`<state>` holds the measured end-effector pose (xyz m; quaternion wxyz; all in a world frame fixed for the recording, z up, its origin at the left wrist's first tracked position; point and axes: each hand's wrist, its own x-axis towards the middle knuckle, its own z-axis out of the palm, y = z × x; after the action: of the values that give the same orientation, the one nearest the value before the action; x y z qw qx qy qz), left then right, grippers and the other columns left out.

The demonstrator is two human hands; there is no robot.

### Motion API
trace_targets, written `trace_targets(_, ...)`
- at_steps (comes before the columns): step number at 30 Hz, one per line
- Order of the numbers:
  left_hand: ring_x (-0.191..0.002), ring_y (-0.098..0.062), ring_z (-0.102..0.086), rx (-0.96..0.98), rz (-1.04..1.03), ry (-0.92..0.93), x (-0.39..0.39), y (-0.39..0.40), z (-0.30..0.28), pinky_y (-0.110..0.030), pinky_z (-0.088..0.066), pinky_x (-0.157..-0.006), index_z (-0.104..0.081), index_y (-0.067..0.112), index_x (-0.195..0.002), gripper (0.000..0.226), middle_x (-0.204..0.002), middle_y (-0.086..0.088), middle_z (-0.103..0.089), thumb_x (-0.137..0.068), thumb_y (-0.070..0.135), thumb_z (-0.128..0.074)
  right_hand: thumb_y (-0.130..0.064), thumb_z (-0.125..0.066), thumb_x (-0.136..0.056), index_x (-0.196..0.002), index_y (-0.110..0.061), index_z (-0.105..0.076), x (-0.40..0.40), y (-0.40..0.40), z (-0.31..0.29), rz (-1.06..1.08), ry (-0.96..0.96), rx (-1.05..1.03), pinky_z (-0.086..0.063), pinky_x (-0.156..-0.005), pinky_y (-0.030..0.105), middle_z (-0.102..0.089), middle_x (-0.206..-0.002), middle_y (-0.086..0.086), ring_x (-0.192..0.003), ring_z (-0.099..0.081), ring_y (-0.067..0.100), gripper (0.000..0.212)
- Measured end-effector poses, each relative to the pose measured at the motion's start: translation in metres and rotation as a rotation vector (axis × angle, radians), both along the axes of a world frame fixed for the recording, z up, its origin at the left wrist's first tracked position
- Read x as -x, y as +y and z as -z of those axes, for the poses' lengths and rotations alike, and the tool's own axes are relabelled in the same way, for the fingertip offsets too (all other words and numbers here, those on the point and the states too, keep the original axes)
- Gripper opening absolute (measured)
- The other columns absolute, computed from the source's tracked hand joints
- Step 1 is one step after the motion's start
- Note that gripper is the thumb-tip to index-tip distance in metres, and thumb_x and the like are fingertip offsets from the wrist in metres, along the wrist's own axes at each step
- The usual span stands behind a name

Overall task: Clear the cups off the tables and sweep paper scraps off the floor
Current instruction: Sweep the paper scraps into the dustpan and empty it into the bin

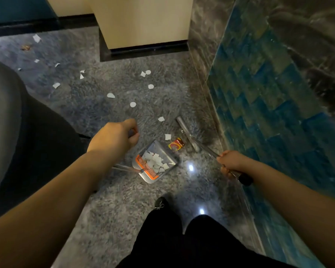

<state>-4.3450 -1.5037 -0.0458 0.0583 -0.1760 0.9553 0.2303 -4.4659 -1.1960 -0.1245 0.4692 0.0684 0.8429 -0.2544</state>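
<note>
The right hand [231, 163] grips the broom handle [223, 162], its fingers curled round the shiny shaft just above the black end grip. The broom head [188, 135] rests on the floor [108, 200] close to the blue tiled wall [269, 105], its dark bristles blurred. The left hand [114, 138] hangs over the floor with its fingers curled in; whether they hold the thin dustpan handle [124, 168], which shows only below the forearm, I cannot tell.

The dustpan [155, 161] lies on the floor between the two hands, lower than the left hand's fingers and left of the right hand. It is a grey metal pan with an orange comb strip along its near edge, and it holds a heap of white paper scraps [156, 161]. Just beyond its open mouth lie one white scrap [168, 136] and a red and yellow wrapper [176, 145], between the pan and the broom head. More loose scraps [132, 104], white, some round and some torn, are strewn across the grey speckled floor farther off, reaching toward the pale cabinet base [143, 22]. A small brown wrapper [25, 47] lies at far left. The person's dark trousers [182, 238] and a black shoe [160, 204] show at the bottom.
</note>
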Motion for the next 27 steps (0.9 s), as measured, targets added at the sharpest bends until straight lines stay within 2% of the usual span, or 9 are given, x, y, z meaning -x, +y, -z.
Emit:
trace_targets(4,-0.076,-0.03,-0.064,-0.016,0.071,-0.017,0.034,-0.017,0.006,-0.046,-0.055,-0.065,-0.06,0.019,-0.089,0.008,-0.078,-0.009,-0.066,-0.091,0.026,-0.064,-0.012,-0.044,-0.1,-0.077,-0.004,-0.048,0.027,-0.017,0.018,0.037,-0.021,-0.013,-0.041,-0.054,0.035,-0.053,-0.057,0.014,-0.049,-0.047,0.024,0.025)
trace_targets(7,-0.074,-0.031,-0.063,-0.011,0.119,-0.028,0.054,-0.024,0.014,-0.046,-0.054,-0.063,-0.059,0.018,-0.091,0.008,-0.077,-0.008,-0.065,-0.092,0.025,-0.062,-0.011,-0.043,-0.1,-0.075,-0.004,-0.048,0.044,-0.029,0.035,0.022,-0.046,-0.037,-0.042,-0.051,0.032,-0.056,-0.058,0.015,-0.046,-0.05,0.023,0.026)
trace_targets(11,-0.07,-0.03,-0.059,0.007,0.123,-0.046,0.077,-0.035,0.019,-0.046,-0.054,-0.063,-0.057,0.021,-0.089,0.008,-0.073,-0.006,-0.061,-0.092,0.027,-0.062,-0.015,-0.048,-0.097,-0.075,-0.008,-0.054,0.057,-0.046,0.048,-0.215,-0.021,-0.134,-0.04,-0.05,0.025,-0.057,-0.065,0.009,-0.054,-0.052,0.017,0.024)
trace_targets(14,-0.073,-0.031,-0.06,0.012,0.085,-0.032,0.089,-0.043,0.02,-0.047,-0.054,-0.065,-0.058,0.02,-0.091,0.01,-0.076,-0.009,-0.064,-0.091,0.029,-0.062,-0.015,-0.05,-0.094,-0.075,-0.014,-0.051,0.059,-0.058,0.047,-0.443,-0.057,-0.167,-0.04,-0.051,0.021,-0.055,-0.074,0.006,-0.057,-0.049,0.013,0.02)
trace_targets(17,-0.076,-0.034,-0.062,0.012,0.054,-0.025,0.094,-0.039,0.021,-0.048,-0.054,-0.065,-0.059,0.017,-0.092,0.012,-0.079,-0.012,-0.066,-0.091,0.029,-0.062,-0.015,-0.05,-0.095,-0.076,-0.016,-0.046,0.056,-0.067,0.05,-0.554,-0.104,-0.157,-0.041,-0.053,0.022,-0.055,-0.074,0.007,-0.064,-0.055,0.02,0.019)
trace_targets(19,-0.076,-0.033,-0.063,0.005,0.036,-0.034,0.096,-0.032,0.022,-0.048,-0.054,-0.064,-0.059,0.019,-0.093,0.011,-0.079,-0.011,-0.066,-0.092,0.029,-0.061,-0.013,-0.049,-0.096,-0.084,-0.009,-0.046,0.059,-0.069,0.048,-0.529,-0.152,-0.121,-0.042,-0.053,0.026,-0.054,-0.066,0.01,-0.065,-0.06,0.025,0.013)
trace_targets(24,-0.074,-0.031,-0.06,0.019,0.017,-0.072,0.103,-0.023,0.019,-0.047,-0.053,-0.064,-0.055,0.022,-0.092,0.011,-0.079,-0.006,-0.063,-0.093,0.032,-0.059,-0.014,-0.045,-0.099,-0.084,-0.009,-0.049,0.076,-0.06,0.031,-0.255,-0.31,0.077,-0.039,-0.043,0.021,-0.049,-0.051,0.007,-0.041,-0.045,0.016,0.016)
trace_targets(27,-0.074,-0.028,-0.061,0.01,-0.035,-0.081,0.103,-0.024,0.015,-0.046,-0.053,-0.066,-0.054,0.025,-0.089,0.011,-0.078,-0.005,-0.064,-0.093,0.033,-0.06,-0.012,-0.043,-0.099,-0.086,-0.01,-0.049,0.089,-0.056,0.021,-0.19,-0.352,0.099,-0.035,-0.04,0.018,-0.044,-0.049,0.008,-0.035,-0.039,0.013,0.014)
